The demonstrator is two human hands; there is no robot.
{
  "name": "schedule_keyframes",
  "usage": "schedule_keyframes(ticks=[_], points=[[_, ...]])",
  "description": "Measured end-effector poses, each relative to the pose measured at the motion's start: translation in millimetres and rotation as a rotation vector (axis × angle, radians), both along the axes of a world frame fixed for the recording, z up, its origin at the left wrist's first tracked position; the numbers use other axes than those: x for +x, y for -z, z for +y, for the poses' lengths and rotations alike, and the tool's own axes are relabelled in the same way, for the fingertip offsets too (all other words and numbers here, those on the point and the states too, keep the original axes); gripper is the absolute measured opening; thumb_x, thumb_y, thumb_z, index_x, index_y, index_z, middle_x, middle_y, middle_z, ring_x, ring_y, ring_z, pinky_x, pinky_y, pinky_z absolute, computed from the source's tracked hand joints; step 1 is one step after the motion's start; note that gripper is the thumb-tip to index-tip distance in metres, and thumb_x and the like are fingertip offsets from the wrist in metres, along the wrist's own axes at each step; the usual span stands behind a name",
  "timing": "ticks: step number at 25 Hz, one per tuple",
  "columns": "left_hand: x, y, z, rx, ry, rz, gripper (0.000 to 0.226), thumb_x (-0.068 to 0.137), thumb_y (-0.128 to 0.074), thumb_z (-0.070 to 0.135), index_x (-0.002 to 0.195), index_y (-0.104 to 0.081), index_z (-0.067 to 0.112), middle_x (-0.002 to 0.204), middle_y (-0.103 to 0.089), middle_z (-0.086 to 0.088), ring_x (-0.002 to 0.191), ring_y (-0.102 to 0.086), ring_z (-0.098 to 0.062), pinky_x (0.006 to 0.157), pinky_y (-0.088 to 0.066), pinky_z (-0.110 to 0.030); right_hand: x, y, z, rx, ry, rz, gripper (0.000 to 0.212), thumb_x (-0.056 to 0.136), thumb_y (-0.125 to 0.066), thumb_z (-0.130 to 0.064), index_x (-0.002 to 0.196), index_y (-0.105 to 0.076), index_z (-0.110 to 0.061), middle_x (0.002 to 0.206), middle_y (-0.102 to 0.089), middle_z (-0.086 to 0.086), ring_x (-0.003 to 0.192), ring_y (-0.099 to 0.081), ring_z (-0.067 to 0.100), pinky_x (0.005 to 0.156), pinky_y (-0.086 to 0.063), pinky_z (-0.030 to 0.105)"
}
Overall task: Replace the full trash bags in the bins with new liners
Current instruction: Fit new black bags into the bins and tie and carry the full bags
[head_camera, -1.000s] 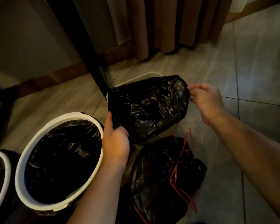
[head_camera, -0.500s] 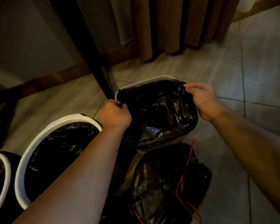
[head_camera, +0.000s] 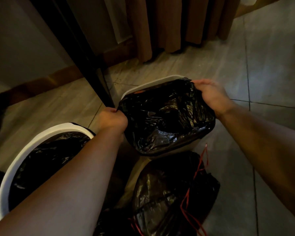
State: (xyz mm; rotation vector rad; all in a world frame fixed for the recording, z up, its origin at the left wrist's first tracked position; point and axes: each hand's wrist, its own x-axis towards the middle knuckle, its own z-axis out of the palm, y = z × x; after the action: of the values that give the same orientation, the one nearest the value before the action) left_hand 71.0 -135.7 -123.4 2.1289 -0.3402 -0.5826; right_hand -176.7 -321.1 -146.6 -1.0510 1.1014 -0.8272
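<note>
In the head view, your left hand (head_camera: 113, 119) pinches the left edge of the new liner (head_camera: 167, 116) and your right hand (head_camera: 211, 96) grips its far right corner over the white bin (head_camera: 153, 82) on the floor (head_camera: 271, 74), so stretch both sides evenly and fold the hem down past the rim without tearing the thin film.

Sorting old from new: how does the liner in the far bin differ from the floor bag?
The liner is stretched open across the white bin; the floor bag lies bunched, red drawstrings trailing. Left hand and right hand grip the liner; neither touches the floor bag. Both are glossy black plastic.
</note>
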Motion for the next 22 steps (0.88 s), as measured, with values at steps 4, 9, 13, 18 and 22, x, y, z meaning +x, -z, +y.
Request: schedule_keyframes(ticks=[4, 9, 13, 18, 22], points=[[3, 4, -11, -0.051, 0.013, 0.501, 0.033, 0.102, -0.058, 0.013, 0.134, -0.061, 0.014, 0.123, -0.072, -0.018, 0.104, -0.073, -0.038, 0.088, -0.062, -0.057, -5, -5, -5, -0.050, -0.024, 0.041, 0.029, 0.101, -0.058, -0.003, 0.091, -0.080, -0.019, 0.097, -0.080, 0.008, 0.097, -0.077, 0.025, 0.084, -0.063, 0.035], [3, -3, -19, -0.265, -0.173, 0.643, 0.031, 0.093, -0.061, 0.019, 0.122, -0.070, 0.013, 0.104, -0.078, -0.013, 0.080, -0.079, -0.030, 0.070, -0.065, -0.047, -9, -14, -11, -0.134, -0.047, -0.022, 0.027, 0.092, -0.059, 0.015, 0.088, -0.066, -0.011, 0.095, -0.072, 0.013, 0.089, -0.072, 0.025, 0.088, -0.062, 0.041], [0, -9, -23, -0.407, -0.104, 0.346, 0.023, 0.072, -0.067, 0.024, 0.093, -0.077, 0.026, 0.104, -0.077, -0.011, 0.098, -0.074, -0.032, 0.087, -0.063, -0.048, -4, -19, -18, -0.043, -0.070, -0.111, 0.022, 0.096, -0.060, 0.005, 0.105, -0.075, -0.008, 0.112, -0.075, 0.020, 0.103, -0.074, 0.031, 0.094, -0.062, 0.043], [-1, -2, -25, -0.204, 0.143, -0.195, 0.005, 0.094, -0.072, 0.032, 0.090, -0.075, 0.032, 0.091, -0.076, 0.004, 0.084, -0.073, -0.016, 0.080, -0.064, -0.045, 1, -17, -16, -0.008, -0.142, -0.152, 0.021, 0.095, -0.071, -0.009, 0.115, -0.075, -0.003, 0.106, -0.078, 0.019, 0.098, -0.077, 0.028, 0.084, -0.063, 0.037], [9, -2, -22, -0.105, 0.235, -0.387, 0.011, 0.092, -0.071, 0.047, 0.092, -0.073, 0.036, 0.083, -0.072, 0.013, 0.073, -0.068, -0.004, 0.071, -0.061, -0.034, 4, -16, -21, 0.001, -0.150, -0.176, 0.018, 0.097, -0.071, -0.016, 0.108, -0.074, -0.001, 0.101, -0.077, 0.016, 0.092, -0.077, 0.024, 0.082, -0.064, 0.034]])
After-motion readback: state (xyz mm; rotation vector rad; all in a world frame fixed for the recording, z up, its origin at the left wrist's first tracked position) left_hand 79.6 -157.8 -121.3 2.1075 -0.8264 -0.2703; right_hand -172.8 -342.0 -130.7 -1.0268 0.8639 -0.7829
